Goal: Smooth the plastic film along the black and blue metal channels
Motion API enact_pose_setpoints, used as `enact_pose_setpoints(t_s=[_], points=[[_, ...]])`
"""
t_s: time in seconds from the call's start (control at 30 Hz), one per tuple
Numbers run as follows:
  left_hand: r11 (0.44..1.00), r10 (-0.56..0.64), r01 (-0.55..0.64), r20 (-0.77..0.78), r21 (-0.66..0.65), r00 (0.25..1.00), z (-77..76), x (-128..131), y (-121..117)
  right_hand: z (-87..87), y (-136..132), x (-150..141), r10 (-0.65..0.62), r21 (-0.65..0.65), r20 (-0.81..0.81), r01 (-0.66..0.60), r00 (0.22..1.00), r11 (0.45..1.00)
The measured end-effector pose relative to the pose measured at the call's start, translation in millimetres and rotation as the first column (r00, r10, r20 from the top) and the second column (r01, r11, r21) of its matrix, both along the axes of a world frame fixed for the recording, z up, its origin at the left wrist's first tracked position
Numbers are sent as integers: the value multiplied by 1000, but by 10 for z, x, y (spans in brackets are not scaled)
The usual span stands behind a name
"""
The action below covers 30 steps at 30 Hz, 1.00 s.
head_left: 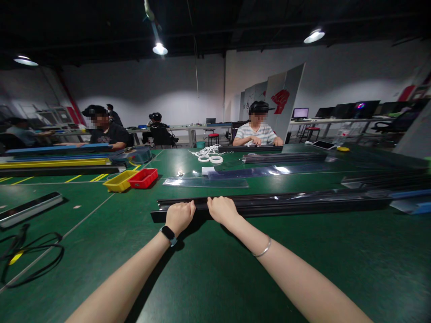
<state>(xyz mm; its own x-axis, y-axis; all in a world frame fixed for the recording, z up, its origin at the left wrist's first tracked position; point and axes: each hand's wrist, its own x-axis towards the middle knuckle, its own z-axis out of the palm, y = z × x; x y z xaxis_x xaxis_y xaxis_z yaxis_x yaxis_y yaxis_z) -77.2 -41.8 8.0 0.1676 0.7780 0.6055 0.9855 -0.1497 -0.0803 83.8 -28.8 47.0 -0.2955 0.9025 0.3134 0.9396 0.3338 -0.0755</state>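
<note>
A long black extruded profile (286, 206) lies crosswise on the green table, with a shiny clear strip along part of its top. Near its left end, my left hand (181, 216) is closed over it, a dark watch on the wrist. My right hand (222, 210) grips the same profile a short way to the right, thumb side toward the left hand; a thin bangle circles that wrist. The fingertips of both hands are hidden behind the profile. Just beyond it lie clear plastic strips (206, 182).
A yellow bin (117, 181) and a red bin (143, 178) stand to the left. Black cables (40, 251) lie at the near left. White tape rolls (216, 159) rest farther back. Across the table, a person in a striped shirt (257, 133) handles another dark profile. Blue-wrapped pieces (414, 204) lie at right.
</note>
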Motion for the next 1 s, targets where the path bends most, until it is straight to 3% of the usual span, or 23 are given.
enact_pose_setpoints(t_s=[0.57,0.83,1.0], points=[[1000,19,-19,22,-5,1000,11,17,-3,43,16,34,45,-83,94,-37,995,996],[1000,6,-6,49,-2,999,16,24,-8,-40,70,58,53,66,72,-57,996,996],[1000,-1,1,49,1,999,22,23,-8,-93,78,77,44,76,67,-49,997,996]])
